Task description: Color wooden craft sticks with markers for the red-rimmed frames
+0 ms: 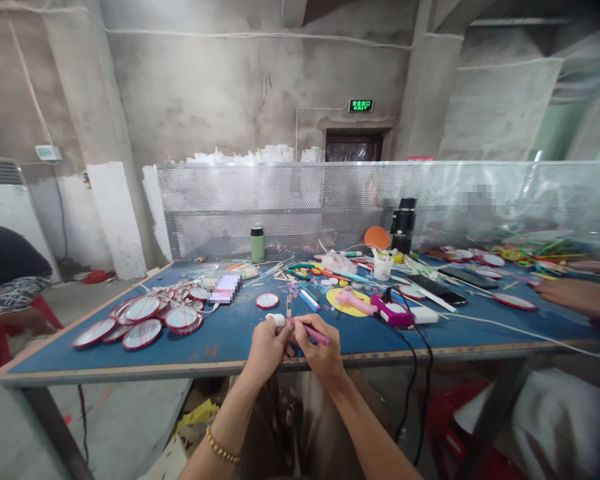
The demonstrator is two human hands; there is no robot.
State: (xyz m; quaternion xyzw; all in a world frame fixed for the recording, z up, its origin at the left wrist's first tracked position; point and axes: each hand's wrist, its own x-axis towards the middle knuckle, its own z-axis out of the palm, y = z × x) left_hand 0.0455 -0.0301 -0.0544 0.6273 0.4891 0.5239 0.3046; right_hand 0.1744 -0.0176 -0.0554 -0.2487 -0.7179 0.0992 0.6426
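Observation:
Just over the table's front edge, my left hand (269, 347) is closed on a small white piece (278, 321), whose exact kind I cannot make out. My right hand (324, 347) grips a purple marker (316, 333), its tip end meeting the left fingers. The fingertips of both hands are together, hiding what lies between them. A small round disc with a red rim (267, 301) lies just beyond my left hand. Blue and white marker pens (309, 300) rest past my right hand.
Red-rimmed discs (143, 333) are heaped at left near a phone (225, 288). A purple device (391, 311) with black cables, a white cup (382, 267), a green bottle (257, 245) and a black flask (404, 225) stand beyond. Another person's hand (570, 297) reaches in at right.

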